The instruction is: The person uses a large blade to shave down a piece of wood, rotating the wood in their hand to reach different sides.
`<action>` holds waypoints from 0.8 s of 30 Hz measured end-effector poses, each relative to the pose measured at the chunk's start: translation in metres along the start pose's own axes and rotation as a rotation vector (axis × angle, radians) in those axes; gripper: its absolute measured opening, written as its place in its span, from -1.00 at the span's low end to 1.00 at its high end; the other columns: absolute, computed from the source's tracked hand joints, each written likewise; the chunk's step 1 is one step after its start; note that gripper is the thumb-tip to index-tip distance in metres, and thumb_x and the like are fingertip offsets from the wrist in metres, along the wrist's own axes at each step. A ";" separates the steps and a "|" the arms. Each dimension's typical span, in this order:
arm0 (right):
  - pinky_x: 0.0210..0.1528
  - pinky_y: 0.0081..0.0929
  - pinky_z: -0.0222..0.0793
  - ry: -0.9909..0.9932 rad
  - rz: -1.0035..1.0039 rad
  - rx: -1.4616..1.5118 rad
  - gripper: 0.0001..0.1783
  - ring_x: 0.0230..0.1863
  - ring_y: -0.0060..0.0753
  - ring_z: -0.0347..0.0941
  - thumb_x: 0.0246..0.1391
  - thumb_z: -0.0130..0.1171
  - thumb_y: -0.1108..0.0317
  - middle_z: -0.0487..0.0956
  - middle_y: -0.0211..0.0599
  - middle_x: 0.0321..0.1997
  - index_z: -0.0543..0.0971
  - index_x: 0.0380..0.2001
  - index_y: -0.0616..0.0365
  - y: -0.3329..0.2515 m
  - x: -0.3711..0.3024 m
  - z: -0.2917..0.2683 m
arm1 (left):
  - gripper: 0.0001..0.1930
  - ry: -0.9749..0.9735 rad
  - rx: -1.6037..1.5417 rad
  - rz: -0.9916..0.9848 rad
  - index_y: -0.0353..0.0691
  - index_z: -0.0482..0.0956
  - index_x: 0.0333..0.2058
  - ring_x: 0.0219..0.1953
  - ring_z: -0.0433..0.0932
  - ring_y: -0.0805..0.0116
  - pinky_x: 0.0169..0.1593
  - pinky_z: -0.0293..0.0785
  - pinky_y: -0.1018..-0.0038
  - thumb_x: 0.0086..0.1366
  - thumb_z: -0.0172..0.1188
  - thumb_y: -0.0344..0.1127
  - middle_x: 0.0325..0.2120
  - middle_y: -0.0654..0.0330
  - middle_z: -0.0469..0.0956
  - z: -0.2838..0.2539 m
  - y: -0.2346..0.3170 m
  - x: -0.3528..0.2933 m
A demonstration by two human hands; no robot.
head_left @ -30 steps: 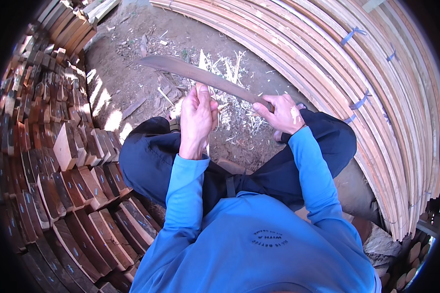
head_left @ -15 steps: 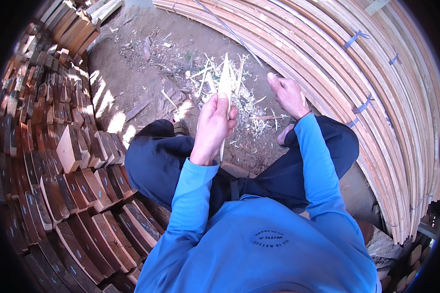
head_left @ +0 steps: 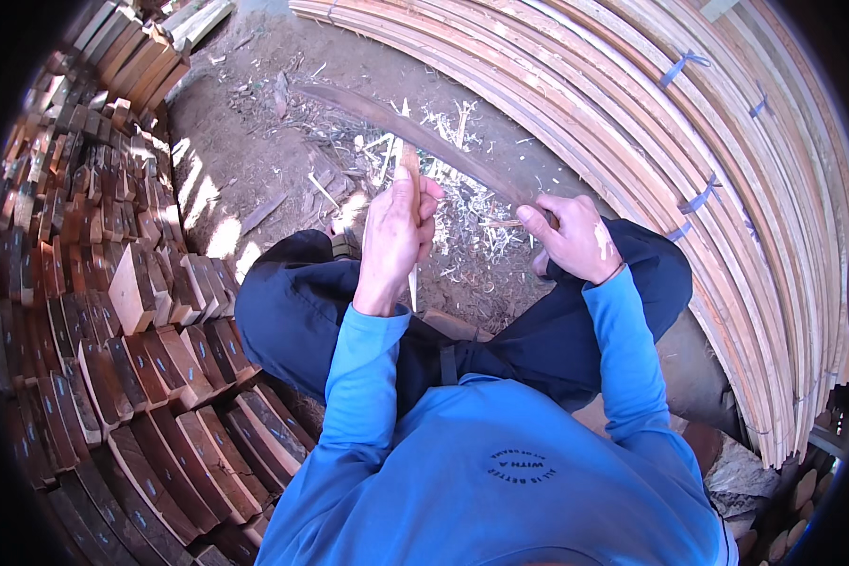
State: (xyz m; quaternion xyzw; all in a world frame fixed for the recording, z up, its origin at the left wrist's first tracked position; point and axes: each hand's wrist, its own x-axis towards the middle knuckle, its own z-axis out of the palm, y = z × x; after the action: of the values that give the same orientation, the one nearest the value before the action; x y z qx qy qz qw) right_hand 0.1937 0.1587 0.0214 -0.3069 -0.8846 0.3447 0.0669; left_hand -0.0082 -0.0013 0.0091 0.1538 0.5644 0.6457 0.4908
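My left hand [head_left: 391,231] is closed round a pale wooden stake [head_left: 410,168], whose sharp end points away from me and whose thin lower end shows below the fist. In my right hand [head_left: 575,238] is the handle of a machete [head_left: 406,130]; the fingers are wrapped round it. Its long dark blade slants up to the left and crosses the stake near the tip. Whether blade and wood touch, I cannot tell. Pale wood shavings [head_left: 481,236] litter the ground beyond my hands, between my bent knees.
Stacked reddish-brown planks [head_left: 146,377] fill the left side, close to my left knee. Long pale boards [head_left: 623,132], tied with blue strips, curve along the right. Bare dirt [head_left: 226,113] with wood scraps lies ahead. A grey rock-like lump [head_left: 740,476] sits at the lower right.
The machete has swung down and left from its raised position, and its blade now shows broadside across the stake. My left hand has shifted slightly left and turned the stake.
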 end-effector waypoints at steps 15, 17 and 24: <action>-0.38 -0.02 0.53 0.069 -0.041 -0.349 -0.23 -0.53 0.16 0.60 0.17 0.21 -0.38 0.55 0.07 -0.68 0.71 -0.44 0.27 -0.027 -0.023 -0.006 | -0.75 0.342 0.759 0.374 -0.39 0.52 -0.30 -0.54 0.61 0.18 -0.40 0.47 0.24 0.51 -0.06 -0.37 -0.62 0.05 0.59 -0.009 -0.011 0.010; -0.34 0.00 0.54 0.062 -0.027 -0.380 -0.22 -0.50 0.19 0.61 0.17 0.19 -0.40 0.56 0.10 -0.65 0.71 -0.43 0.27 -0.028 -0.021 -0.004 | -0.76 0.383 0.797 0.402 -0.40 0.52 -0.33 -0.53 0.63 0.11 -0.38 0.49 0.21 0.49 -0.02 -0.39 -0.61 0.03 0.59 -0.012 -0.016 0.012; -0.26 0.07 0.53 0.076 -0.003 -0.380 -0.19 -0.41 0.25 0.63 0.17 0.13 -0.45 0.59 0.16 -0.59 0.72 -0.43 0.23 -0.030 -0.009 0.008 | -0.82 0.363 0.754 0.522 -0.39 0.51 -0.32 -0.47 0.66 0.01 -0.36 0.51 0.18 0.46 0.02 -0.42 -0.58 -0.04 0.60 -0.016 -0.030 0.018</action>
State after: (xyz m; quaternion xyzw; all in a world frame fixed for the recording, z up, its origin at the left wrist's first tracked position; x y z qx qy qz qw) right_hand 0.1834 0.1317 0.0363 -0.3256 -0.9310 0.1595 0.0417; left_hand -0.0146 0.0001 -0.0289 0.3419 0.7779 0.5143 0.1164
